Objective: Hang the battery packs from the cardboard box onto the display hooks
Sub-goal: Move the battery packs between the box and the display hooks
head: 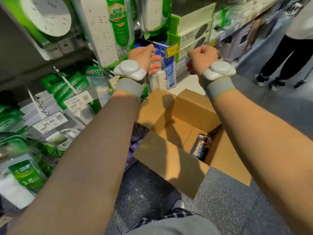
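White power strips (100, 31) in green-trimmed packs hang at upper left, beside a round white socket unit (49, 16). Below them are white price tags, 59.90 (77, 100) and 95.90 (50, 122), among green packs (27, 175). A yellow tag (172, 50) sits near stacked white-and-green boxes (194, 29). At far right, on the speckled floor (228, 200), stands a person (279, 61) in dark trousers and sneakers.

Grey lime-edged left wristband (128, 87) and right wristband (218, 90), each under a white rounded sensor pod (129, 70); grey trousers (169, 225) at 6 o'clock.
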Action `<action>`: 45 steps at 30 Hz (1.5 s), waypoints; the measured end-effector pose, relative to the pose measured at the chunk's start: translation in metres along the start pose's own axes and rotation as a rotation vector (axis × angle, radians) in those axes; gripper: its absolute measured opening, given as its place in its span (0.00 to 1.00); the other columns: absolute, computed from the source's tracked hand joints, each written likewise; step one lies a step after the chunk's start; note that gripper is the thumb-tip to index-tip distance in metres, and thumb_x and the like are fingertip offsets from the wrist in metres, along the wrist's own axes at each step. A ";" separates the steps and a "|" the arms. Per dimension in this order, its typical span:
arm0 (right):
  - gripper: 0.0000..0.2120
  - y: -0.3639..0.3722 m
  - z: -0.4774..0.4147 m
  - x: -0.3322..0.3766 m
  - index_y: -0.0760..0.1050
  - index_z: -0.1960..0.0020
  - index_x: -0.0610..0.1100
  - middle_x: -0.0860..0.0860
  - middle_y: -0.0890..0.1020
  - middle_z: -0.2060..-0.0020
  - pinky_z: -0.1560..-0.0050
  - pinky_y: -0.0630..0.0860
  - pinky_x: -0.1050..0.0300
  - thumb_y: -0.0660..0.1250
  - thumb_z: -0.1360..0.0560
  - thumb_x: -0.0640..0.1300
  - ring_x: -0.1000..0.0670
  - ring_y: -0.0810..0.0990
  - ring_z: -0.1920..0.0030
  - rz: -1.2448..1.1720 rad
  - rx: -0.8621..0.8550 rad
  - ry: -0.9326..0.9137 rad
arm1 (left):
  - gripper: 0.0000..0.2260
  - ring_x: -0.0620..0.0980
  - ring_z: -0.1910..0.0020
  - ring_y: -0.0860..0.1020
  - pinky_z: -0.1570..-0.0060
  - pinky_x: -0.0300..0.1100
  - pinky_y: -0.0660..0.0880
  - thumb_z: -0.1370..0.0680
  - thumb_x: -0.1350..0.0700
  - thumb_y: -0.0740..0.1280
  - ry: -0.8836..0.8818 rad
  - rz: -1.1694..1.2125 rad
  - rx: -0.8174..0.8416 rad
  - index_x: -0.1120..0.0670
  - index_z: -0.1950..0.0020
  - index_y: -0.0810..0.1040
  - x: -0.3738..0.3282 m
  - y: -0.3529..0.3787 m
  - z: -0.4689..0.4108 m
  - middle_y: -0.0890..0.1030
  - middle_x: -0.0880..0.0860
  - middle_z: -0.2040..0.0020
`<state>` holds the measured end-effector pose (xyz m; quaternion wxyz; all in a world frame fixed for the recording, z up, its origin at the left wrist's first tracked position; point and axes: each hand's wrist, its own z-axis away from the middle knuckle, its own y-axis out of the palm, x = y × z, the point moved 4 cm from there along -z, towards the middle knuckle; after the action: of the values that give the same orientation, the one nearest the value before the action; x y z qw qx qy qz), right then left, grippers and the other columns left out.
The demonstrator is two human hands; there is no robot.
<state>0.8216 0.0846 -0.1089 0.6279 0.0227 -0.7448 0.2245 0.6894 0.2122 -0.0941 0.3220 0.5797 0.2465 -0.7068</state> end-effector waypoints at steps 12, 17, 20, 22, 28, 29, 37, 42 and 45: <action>0.10 -0.012 -0.042 -0.107 0.68 0.65 0.43 0.44 0.74 0.74 0.77 0.67 0.61 0.61 0.25 0.37 0.51 0.71 0.80 0.002 0.053 0.207 | 0.10 0.42 0.80 0.74 0.75 0.31 0.68 0.18 0.55 0.58 -0.221 -0.061 0.001 0.52 0.60 0.69 0.086 0.064 -0.059 0.76 0.48 0.67; 0.09 -0.021 -0.056 -0.150 0.68 0.66 0.44 0.44 0.75 0.74 0.74 0.68 0.59 0.62 0.27 0.38 0.48 0.72 0.77 0.046 0.012 0.315 | 0.11 0.42 0.81 0.73 0.77 0.32 0.68 0.17 0.54 0.57 -0.316 -0.064 0.066 0.53 0.59 0.70 0.123 0.096 -0.083 0.77 0.49 0.69; 0.10 -0.026 -0.064 -0.175 0.68 0.67 0.44 0.42 0.76 0.71 0.73 0.70 0.59 0.62 0.28 0.38 0.49 0.73 0.76 0.061 -0.030 0.367 | 0.10 0.43 0.82 0.72 0.78 0.31 0.66 0.17 0.56 0.57 -0.384 -0.117 0.125 0.54 0.59 0.69 0.147 0.113 -0.101 0.76 0.50 0.67; 0.09 -0.031 -0.074 -0.202 0.70 0.67 0.45 0.42 0.78 0.69 0.68 0.73 0.55 0.63 0.28 0.41 0.47 0.76 0.73 0.083 -0.092 0.444 | 0.10 0.43 0.84 0.71 0.80 0.30 0.64 0.18 0.55 0.57 -0.437 -0.177 0.196 0.54 0.58 0.69 0.168 0.132 -0.123 0.74 0.51 0.66; 0.09 -0.030 -0.067 -0.277 0.71 0.66 0.47 0.45 0.78 0.71 0.64 0.75 0.49 0.63 0.27 0.46 0.44 0.76 0.69 0.155 -0.125 0.681 | 0.12 0.45 0.80 0.72 0.80 0.31 0.65 0.16 0.56 0.56 -0.611 -0.227 0.393 0.56 0.58 0.70 0.234 0.162 -0.154 0.75 0.51 0.68; 0.09 -0.028 -0.062 -0.288 0.70 0.65 0.48 0.46 0.77 0.72 0.65 0.73 0.52 0.63 0.26 0.45 0.45 0.74 0.71 0.141 -0.128 0.723 | 0.13 0.46 0.78 0.73 0.77 0.33 0.67 0.16 0.56 0.55 -0.642 -0.221 0.437 0.55 0.59 0.69 0.248 0.168 -0.159 0.76 0.51 0.68; 0.11 -0.016 -0.037 -0.349 0.70 0.65 0.48 0.43 0.80 0.66 0.52 0.80 0.44 0.65 0.28 0.51 0.42 0.79 0.65 0.145 -0.160 0.927 | 0.12 0.47 0.70 0.72 0.76 0.33 0.68 0.18 0.56 0.58 -0.638 -0.417 0.459 0.53 0.61 0.70 0.317 0.189 -0.166 0.75 0.51 0.64; 0.02 -0.005 -0.016 -0.409 0.73 0.54 0.45 0.42 0.80 0.56 0.45 0.78 0.42 0.63 0.26 0.44 0.40 0.80 0.54 0.174 -0.124 1.052 | 0.12 0.42 0.84 0.70 0.81 0.29 0.63 0.18 0.57 0.59 -0.757 -0.467 0.452 0.54 0.62 0.70 0.374 0.195 -0.168 0.76 0.49 0.73; 0.09 0.001 -0.001 -0.424 0.77 0.46 0.40 0.42 0.79 0.55 0.44 0.77 0.40 0.64 0.24 0.41 0.43 0.78 0.54 0.169 -0.129 1.106 | 0.11 0.41 0.86 0.69 0.82 0.29 0.63 0.19 0.60 0.60 -0.768 -0.507 0.458 0.56 0.62 0.69 0.402 0.193 -0.162 0.76 0.49 0.76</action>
<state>0.9116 -0.0193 -0.5096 0.9049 -0.1964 -0.3160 0.2066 0.8911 0.1312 -0.5160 0.0725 0.2558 0.0820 -0.9605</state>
